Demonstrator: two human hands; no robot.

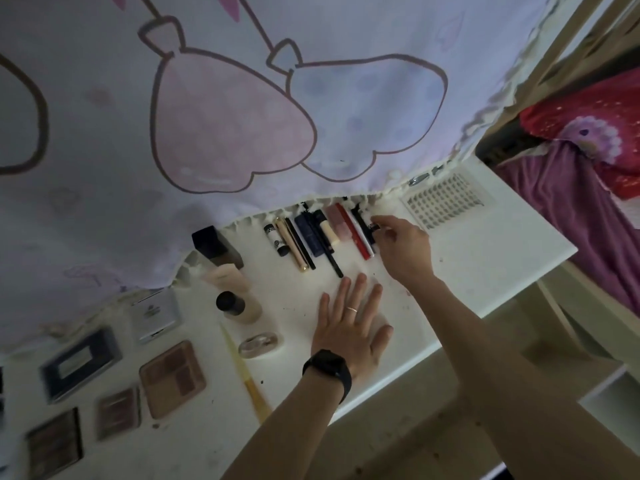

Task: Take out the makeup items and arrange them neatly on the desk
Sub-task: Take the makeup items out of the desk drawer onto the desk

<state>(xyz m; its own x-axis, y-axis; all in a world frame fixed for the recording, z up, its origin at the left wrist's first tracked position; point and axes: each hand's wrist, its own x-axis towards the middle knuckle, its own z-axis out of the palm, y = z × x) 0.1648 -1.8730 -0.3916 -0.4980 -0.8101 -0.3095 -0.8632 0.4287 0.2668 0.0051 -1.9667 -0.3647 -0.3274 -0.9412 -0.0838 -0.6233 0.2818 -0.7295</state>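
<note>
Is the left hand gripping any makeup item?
No, the left hand lies flat on the desk with fingers straight, holding nothing.

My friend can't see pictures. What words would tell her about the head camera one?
A person's right hand pinches a small dark tube at the right end of a neat row of lipsticks and pencils on a white desk. Their left hand lies flat nearby; bottles and palettes sit further left.

Head camera looks steeply down, close over the desk (485, 244).
</note>
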